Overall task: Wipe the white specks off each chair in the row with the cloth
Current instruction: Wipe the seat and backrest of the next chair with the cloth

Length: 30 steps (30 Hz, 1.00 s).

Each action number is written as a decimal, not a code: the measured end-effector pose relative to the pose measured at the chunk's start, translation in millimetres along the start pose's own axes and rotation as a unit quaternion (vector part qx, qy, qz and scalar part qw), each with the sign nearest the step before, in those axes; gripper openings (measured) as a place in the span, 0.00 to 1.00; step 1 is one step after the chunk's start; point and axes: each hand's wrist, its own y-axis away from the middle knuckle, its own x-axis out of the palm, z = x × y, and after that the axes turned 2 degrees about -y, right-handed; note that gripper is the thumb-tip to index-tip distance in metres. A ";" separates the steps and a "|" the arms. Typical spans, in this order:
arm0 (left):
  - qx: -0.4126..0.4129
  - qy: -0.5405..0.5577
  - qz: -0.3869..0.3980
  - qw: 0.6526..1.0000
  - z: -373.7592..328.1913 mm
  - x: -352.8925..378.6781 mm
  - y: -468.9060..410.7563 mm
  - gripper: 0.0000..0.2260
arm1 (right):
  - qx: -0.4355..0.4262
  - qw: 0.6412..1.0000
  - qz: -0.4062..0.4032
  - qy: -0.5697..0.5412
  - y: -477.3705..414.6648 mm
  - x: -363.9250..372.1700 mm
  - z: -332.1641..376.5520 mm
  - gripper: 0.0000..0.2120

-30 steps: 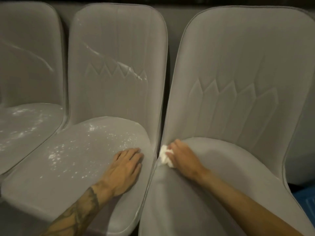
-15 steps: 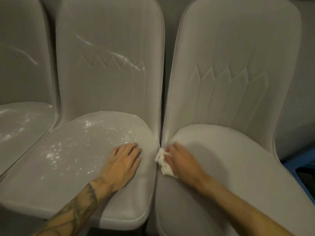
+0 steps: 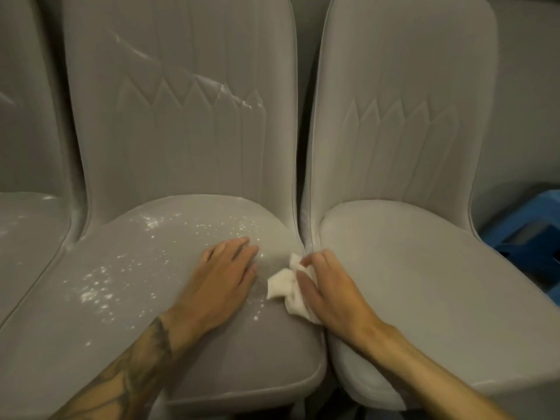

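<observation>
Three grey padded chairs stand side by side. The middle chair (image 3: 145, 322) has white specks (image 3: 100, 283) scattered over its seat and a white streak across its backrest. The right chair (image 3: 424, 283) has a plain seat with no specks visible. My right hand (image 3: 336, 292) presses a crumpled white cloth (image 3: 286, 287) onto the right edge of the middle chair's seat, fingers straight over it. My left hand (image 3: 221, 277) rests flat on the middle seat, just left of the cloth. The left chair (image 3: 27, 231) shows only its edge, also speckled.
A blue plastic crate or stool (image 3: 527, 237) stands to the right of the right chair. A grey wall runs behind the backrests. The chairs stand close together with narrow gaps between them.
My right hand has slid the cloth from the right chair's left edge across the gap onto the middle chair's seat. The view has shifted left. My left hand has stayed flat.
</observation>
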 end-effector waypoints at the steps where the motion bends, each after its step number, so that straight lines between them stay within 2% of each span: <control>1: -0.002 0.003 0.004 1.000 7.5 -1.6 5.7 0.25 | 0.017 1.000 -0.020 -0.016 -11.1 9.1 6.6 0.07; 3: -0.009 0.001 0.009 1.000 22.8 -7.8 16.5 0.26 | 0.062 0.997 -0.052 0.003 -35.6 24.1 13.7 0.09; 6: -0.025 0.009 0.006 1.000 50.0 -20.9 29.5 0.27 | 0.109 0.971 -0.074 0.198 -52.9 35.6 21.6 0.18; 7: -0.032 0.010 0.007 0.999 60.0 -24.9 33.5 0.27 | 0.104 0.964 -0.082 0.229 -49.6 37.2 24.6 0.19; 12: -0.072 0.014 0.005 0.997 107.2 -40.9 44.6 0.28 | 0.073 0.964 -0.100 0.235 -31.3 39.0 26.6 0.15; 16: -0.091 -0.019 0.026 0.995 138.9 -51.8 52.1 0.29 | 0.054 0.951 -0.085 0.292 -38.5 45.1 34.3 0.11; 18: -0.093 -0.036 0.027 0.995 154.7 -58.8 54.6 0.29 | 0.075 0.958 -0.092 0.261 -38.1 47.2 36.9 0.13; 20: -0.099 -0.048 0.021 0.994 170.4 -65.7 55.1 0.28 | 0.101 0.961 -0.105 0.235 -38.0 52.0 43.2 0.15; 26: -0.141 -0.030 0.028 0.989 211.4 -71.6 39.2 0.23 | 0.054 0.963 -0.092 0.247 -73.5 85.3 60.1 0.06; 29: -0.115 -0.038 0.019 0.992 228.1 -66.5 31.7 0.24 | 0.105 0.943 -0.075 0.307 -96.3 74.4 50.6 0.08; 30: -0.110 -0.046 0.012 0.993 231.6 -64.5 29.8 0.23 | 0.119 0.936 -0.092 0.317 -97.7 70.3 48.6 0.10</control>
